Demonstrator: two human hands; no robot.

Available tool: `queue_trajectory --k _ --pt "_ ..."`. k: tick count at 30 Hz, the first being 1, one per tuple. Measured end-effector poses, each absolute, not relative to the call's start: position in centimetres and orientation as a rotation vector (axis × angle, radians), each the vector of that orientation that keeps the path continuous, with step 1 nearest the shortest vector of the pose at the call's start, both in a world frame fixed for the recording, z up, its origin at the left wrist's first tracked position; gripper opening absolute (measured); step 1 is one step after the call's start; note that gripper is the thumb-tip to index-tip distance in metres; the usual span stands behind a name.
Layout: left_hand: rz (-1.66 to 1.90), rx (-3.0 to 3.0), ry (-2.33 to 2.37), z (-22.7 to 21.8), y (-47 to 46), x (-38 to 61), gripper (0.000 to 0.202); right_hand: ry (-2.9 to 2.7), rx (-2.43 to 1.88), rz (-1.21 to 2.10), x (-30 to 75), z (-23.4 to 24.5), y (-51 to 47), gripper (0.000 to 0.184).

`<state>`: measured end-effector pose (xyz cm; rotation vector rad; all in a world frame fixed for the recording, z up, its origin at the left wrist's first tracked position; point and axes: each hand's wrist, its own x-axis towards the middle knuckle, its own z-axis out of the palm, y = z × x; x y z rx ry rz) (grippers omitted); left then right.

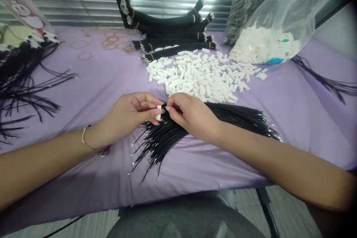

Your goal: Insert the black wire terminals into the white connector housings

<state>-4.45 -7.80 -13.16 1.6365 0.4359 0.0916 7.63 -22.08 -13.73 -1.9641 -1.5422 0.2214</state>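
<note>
- Pinching a small white plastic connector housing point(158, 113) between thumb and fingertips, the left hand point(131, 111) is mostly closed, with its fingers curling round the piece.
- Resting on a fanned bunch of thin black wires point(237, 118), the right hand point(192, 115) is partly closed, and its fingertips point(170, 107) are touching the wires just beside the housing; whether they are gripping or only steadying them, I cannot tell.
- Both hands are working just in front of a loose pile of white housings point(198, 78), which is covering a wide patch of the purple cloth point(279, 96).
- Several banded bundles of black cable point(173, 33) are lying finished-looking just beyond the pile, their metal-tipped ends pointing outward.
- A clear plastic bag of more white housings point(264, 41) is sitting beyond the pile on its right.
- Many unbanded black wires point(25, 89) are spreading across the cloth well left of the pile, and orange rubber bands point(111, 41) are lying beyond it.
</note>
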Motion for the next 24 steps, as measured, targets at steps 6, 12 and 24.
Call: queue_trajectory --k 6,12,24 --pt "0.175 1.558 0.318 -13.0 -7.5 -4.8 0.024 -1.689 -1.774 -0.179 7.8 -12.9 -22.7 0.011" --pt "0.199 1.584 0.289 -12.0 -6.9 -4.7 0.027 -2.061 -1.724 -0.161 7.4 -12.7 -22.9 0.02" --pt "0.375 1.96 0.395 -13.1 -6.0 -4.1 0.02 -1.875 -2.031 -0.03 7.7 -13.5 -21.7 0.018"
